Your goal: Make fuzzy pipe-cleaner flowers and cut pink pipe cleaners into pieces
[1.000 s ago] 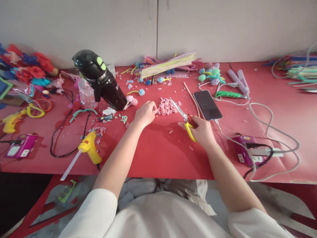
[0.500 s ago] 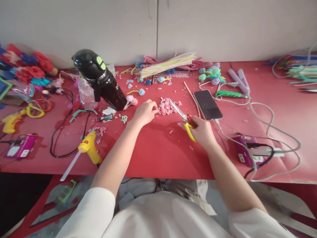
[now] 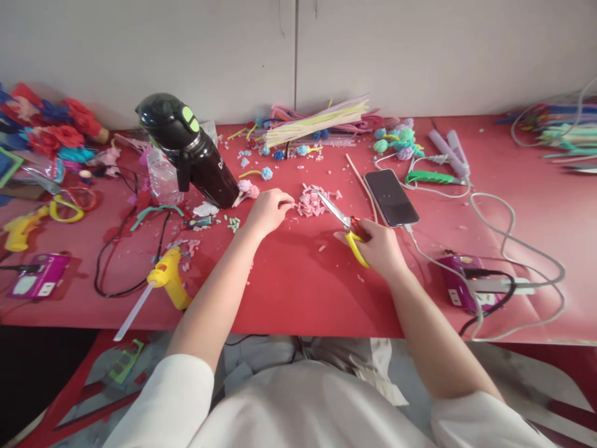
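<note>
A small heap of cut pink pieces [image 3: 313, 201] lies on the red tabletop [image 3: 298, 286]. At its left edge is my left hand [image 3: 269, 211], thumb and fingertips pinched together. Whatever may be between those fingertips is too small to name. My right hand [image 3: 380, 246] grips a pair of scissors [image 3: 336, 211] by its yellow handle. The blades point away to the upper left, and their tips reach over the right part of the heap. A pale pink stem [image 3: 358, 175] rests behind my right hand, beside a black phone [image 3: 392, 197].
A black flask [image 3: 205, 165] stands left of my left hand, near a yellow glue gun [image 3: 170, 279]. Chenille stems [image 3: 317, 123] are bundled by the wall. Pompom flowers [image 3: 398, 138], a green cutter [image 3: 431, 177] and a purple power box [image 3: 466, 283] with cables occupy the right side.
My left hand has shifted slightly left, its fingertips now stretched toward the heap's edge. The scissors in my right hand have hardly moved.
</note>
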`<action>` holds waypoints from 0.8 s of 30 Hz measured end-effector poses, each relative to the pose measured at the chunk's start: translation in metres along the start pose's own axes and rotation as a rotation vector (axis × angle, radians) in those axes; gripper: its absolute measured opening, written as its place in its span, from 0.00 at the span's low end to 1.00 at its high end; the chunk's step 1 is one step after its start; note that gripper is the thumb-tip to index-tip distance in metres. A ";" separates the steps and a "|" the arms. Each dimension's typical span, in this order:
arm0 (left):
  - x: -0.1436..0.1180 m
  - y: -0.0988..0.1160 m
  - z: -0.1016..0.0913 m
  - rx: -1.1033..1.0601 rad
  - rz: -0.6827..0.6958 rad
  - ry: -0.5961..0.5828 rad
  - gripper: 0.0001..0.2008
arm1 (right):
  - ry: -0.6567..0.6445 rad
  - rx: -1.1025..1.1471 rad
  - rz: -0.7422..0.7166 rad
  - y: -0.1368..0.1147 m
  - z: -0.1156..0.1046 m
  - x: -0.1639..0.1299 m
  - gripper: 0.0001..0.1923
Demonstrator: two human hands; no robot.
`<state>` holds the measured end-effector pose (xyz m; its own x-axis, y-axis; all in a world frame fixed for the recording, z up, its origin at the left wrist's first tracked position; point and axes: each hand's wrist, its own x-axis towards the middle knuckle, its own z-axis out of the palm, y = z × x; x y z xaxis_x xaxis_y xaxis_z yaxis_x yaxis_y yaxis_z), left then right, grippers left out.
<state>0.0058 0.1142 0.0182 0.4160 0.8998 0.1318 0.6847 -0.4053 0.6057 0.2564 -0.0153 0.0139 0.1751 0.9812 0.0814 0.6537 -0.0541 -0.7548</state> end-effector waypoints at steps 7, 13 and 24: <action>-0.003 0.001 -0.004 -0.068 -0.037 0.030 0.07 | -0.010 -0.003 -0.002 0.003 0.001 0.001 0.30; -0.006 -0.002 -0.007 -0.074 -0.040 0.049 0.08 | -0.015 -0.014 -0.002 0.006 0.003 0.001 0.30; -0.033 0.012 -0.004 -0.647 -0.157 0.117 0.13 | -0.043 -0.035 -0.007 0.002 0.002 -0.002 0.30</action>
<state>-0.0020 0.0805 0.0250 0.2486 0.9664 0.0656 0.2208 -0.1224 0.9676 0.2560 -0.0171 0.0113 0.1393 0.9885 0.0583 0.6806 -0.0528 -0.7307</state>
